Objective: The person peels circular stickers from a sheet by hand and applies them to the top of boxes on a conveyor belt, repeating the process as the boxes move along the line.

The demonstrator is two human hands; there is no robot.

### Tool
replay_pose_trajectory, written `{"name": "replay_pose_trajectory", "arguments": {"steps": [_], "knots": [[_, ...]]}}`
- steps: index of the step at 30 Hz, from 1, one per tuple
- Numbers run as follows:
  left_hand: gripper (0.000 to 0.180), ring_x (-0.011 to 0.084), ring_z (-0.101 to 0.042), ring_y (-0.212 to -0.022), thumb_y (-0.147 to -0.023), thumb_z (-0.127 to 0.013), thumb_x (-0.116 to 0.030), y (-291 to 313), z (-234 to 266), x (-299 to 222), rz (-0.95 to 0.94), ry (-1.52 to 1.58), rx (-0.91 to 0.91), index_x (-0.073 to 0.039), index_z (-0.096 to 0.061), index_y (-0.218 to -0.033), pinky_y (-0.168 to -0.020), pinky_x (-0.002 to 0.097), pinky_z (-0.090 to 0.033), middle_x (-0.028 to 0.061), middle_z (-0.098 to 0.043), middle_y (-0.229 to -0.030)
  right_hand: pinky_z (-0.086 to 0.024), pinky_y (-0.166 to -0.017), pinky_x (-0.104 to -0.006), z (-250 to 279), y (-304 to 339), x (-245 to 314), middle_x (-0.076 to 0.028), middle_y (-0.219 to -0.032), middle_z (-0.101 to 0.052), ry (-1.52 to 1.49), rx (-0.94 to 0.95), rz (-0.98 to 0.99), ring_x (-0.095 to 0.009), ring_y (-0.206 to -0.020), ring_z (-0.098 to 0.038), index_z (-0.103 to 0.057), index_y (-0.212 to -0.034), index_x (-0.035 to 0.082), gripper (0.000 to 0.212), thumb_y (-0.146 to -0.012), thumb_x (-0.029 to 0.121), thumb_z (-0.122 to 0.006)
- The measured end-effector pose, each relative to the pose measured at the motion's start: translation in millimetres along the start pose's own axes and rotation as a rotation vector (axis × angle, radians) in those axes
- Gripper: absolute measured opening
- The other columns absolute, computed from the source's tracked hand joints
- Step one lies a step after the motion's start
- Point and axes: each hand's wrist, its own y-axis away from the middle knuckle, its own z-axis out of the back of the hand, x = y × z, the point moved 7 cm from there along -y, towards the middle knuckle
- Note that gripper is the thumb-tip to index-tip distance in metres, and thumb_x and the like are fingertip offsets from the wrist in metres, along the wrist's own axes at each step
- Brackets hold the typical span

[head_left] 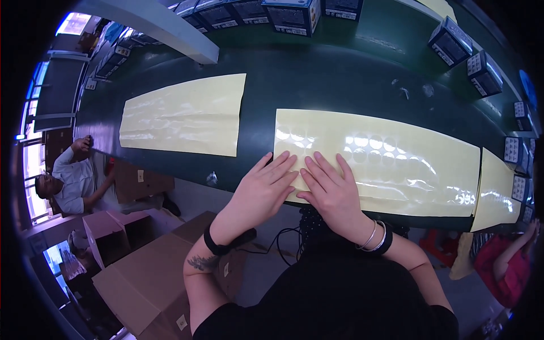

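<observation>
A long pale yellow sheet lies on the dark green table in front of me, with rows of round clear stickers on its glossy face. My left hand rests flat on the sheet's near left corner, fingers stretched out. Beside it, my right hand is also laid flat on the sheet with its fingers spread. Neither hand grips anything. The near left edge of the sheet is partly hidden beneath my hands.
Another yellow sheet lies to the left, and a third at the far right. Dark blue boxes line the table's back. A pale beam rises there. Cardboard boxes stand lower left. People sit at left and right.
</observation>
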Motion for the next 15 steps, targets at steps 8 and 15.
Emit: {"name": "replay_pose_trajectory", "arguments": {"steps": [8, 15], "knots": [[0.026, 0.0319, -0.058, -0.123, -0.084, -0.067, -0.004, 26, -21, -8, -0.127, -0.029, -0.330, 0.001, -0.068, -0.110, -0.104, 0.0496, -0.046, 0.0143, -0.064, -0.124, -0.034, -0.110, -0.0520, -3, 3, 3, -0.011, -0.129, -0.061, 0.059, -0.007, 0.023, -0.027, -0.130, -0.051, -0.067, -0.114, 0.004, 0.042, -0.083, 0.032, -0.071], [0.026, 0.0320, -0.061, -0.118, -0.082, -0.067, -0.002, 38, -19, -15, -0.188, -0.061, -0.376, 0.001, -0.069, -0.108, -0.101, 0.0488, -0.049, 0.0134, -0.067, -0.119, -0.034, -0.111, -0.0517, -2, 4, 4, -0.011, -0.129, -0.061, 0.062, -0.008, 0.027, -0.027, -0.130, -0.051, -0.067, -0.115, 0.004, 0.046, -0.082, 0.036, -0.070]]}}
